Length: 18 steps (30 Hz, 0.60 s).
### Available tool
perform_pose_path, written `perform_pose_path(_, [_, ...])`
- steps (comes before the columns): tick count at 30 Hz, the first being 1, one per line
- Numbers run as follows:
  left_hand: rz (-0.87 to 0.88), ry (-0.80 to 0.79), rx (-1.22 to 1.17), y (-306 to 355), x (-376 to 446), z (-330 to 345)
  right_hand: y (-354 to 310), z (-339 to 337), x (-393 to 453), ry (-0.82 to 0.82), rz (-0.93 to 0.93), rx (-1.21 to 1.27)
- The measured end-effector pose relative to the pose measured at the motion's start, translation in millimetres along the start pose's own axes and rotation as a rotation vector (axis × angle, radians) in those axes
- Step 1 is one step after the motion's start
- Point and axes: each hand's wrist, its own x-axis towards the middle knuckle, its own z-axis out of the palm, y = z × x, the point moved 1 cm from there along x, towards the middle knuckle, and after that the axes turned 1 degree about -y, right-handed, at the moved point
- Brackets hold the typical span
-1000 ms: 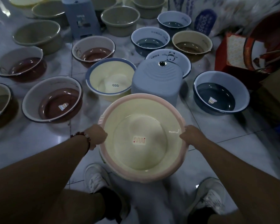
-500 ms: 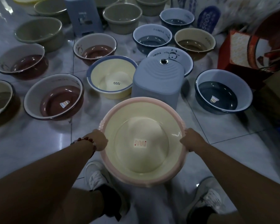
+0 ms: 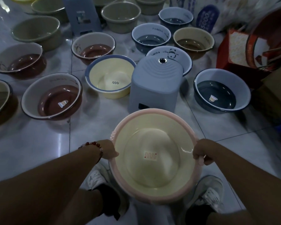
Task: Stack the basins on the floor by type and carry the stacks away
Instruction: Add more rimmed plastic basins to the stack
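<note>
I hold a cream basin with a pink rim (image 3: pixel 154 172) above my feet. My left hand (image 3: pixel 107 149) grips its left rim and my right hand (image 3: pixel 201 151) grips its right rim. On the tiled floor ahead stand several basins: a cream one with a blue rim (image 3: pixel 110 77), brown-bottomed ones (image 3: pixel 52 96) (image 3: pixel 92 49) (image 3: pixel 18 59), dark blue ones (image 3: pixel 221 91) (image 3: pixel 151 37) (image 3: pixel 175 17), a tan one (image 3: pixel 193 39), and olive ones (image 3: pixel 36 30) (image 3: pixel 120 12). A panda-printed white basin (image 3: pixel 170 53) sits partly hidden behind a stool.
A grey-blue plastic stool (image 3: pixel 154 85) stands just beyond the held basin; a second stool (image 3: pixel 81 15) stands at the back. Red boxes (image 3: pixel 234 51) and a cardboard box (image 3: pixel 274 90) crowd the right side. Bare floor tiles (image 3: pixel 39 143) lie at my left.
The held basin has come lower and nearer to me, away from the stool. Both hands keep their grip on its rim.
</note>
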Motion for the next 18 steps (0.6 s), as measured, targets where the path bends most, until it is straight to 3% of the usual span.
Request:
perform_pose_path(3, [-0.011, 0.011, 0.013, 1.0, 5.8, 3.9, 1.6, 8.9, 7.3, 0.09, -0.168, 0.052])
perform_pose_path(6, [-0.025, 0.126, -0.054, 0.3, 12.7, 3.8, 0.3, 20.3, 19.8, 0.138, -0.289, 0.191])
perform_pose_path(9, [-0.006, 0.192, 0.025, -4.5, 19.3, 8.7, 0.2, 27.1, 27.1, 0.213, -0.367, 0.069])
perform_pose_path(18, [0.004, 0.198, 0.21, -10.2, 16.9, 6.0, -6.6, 16.7, 28.9, 0.201, -0.399, -0.014])
